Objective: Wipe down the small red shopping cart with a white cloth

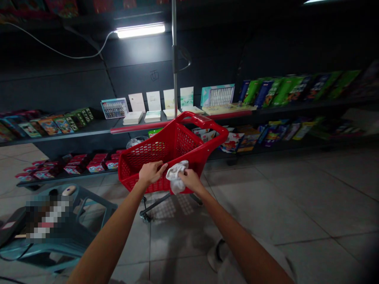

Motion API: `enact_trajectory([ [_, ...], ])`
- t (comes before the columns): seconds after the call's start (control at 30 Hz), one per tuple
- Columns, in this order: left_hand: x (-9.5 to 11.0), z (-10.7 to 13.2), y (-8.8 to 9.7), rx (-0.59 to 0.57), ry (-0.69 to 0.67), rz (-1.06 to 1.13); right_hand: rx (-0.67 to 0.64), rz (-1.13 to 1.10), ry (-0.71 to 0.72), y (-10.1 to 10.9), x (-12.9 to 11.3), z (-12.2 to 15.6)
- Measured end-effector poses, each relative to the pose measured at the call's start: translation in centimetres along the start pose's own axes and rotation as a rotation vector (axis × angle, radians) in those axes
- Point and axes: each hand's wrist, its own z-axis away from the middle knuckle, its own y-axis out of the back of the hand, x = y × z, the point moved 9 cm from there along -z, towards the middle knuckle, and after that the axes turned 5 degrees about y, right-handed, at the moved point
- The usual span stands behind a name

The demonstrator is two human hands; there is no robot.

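While the right hand (191,180) clutches a bunched white cloth (177,173) between its fingers, seemingly against the near outer side of the red cart (197,159), the left hand (150,172) rests on the near rim; whether its fingers grip, I cannot tell. Work on this side looks under way; which parts are finished or left does not show. Behind the cart stands a stocked shelf (130,129).

- Fuzzy squares hide things (49,217) on the blue stool (68,243).
- Some fingers of the right hand (192,180) hide behind the white cloth (177,185).
- The bottom edge cuts off both arms (118,230).
- Far-right green bags (343,83) look blurry.
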Motion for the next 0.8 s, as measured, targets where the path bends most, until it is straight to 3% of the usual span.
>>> enact_trajectory([
  [0.07,-0.3,0.2,0.2,0.012,0.005,-0.001,0.161,0.03,0.096,4.2,-1.9,0.7],
  [0.2,-1.0,0.6,0.5,0.007,0.018,0.007,0.629,0.008,0.367,11.8,-4.8,3.4],
  [0.27,-1.4,0.8,0.6,0.001,0.023,0.013,0.822,0.063,0.519,14.1,-5.9,5.1],
  [0.37,-2.2,1.1,0.8,0.0,0.046,0.017,0.978,0.184,0.669,16.0,-6.9,6.8],
  [0.43,-2.8,1.2,0.9,-0.001,0.064,0.018,0.999,0.24,0.709,16.6,-7.2,7.1],
  [0.5,-3.4,1.4,0.9,-0.011,0.083,0.019,0.94,0.277,0.741,16.4,-7.4,6.9],
  [0.63,-5.0,1.4,0.7,-0.071,0.19,0.021,0.755,0.346,0.774,14.5,-8.0,6.2],
  [0.8,-5.5,1.2,0.5,-0.093,0.217,0.001,0.675,0.5,0.744,12.3,-9.1,6.2],
])
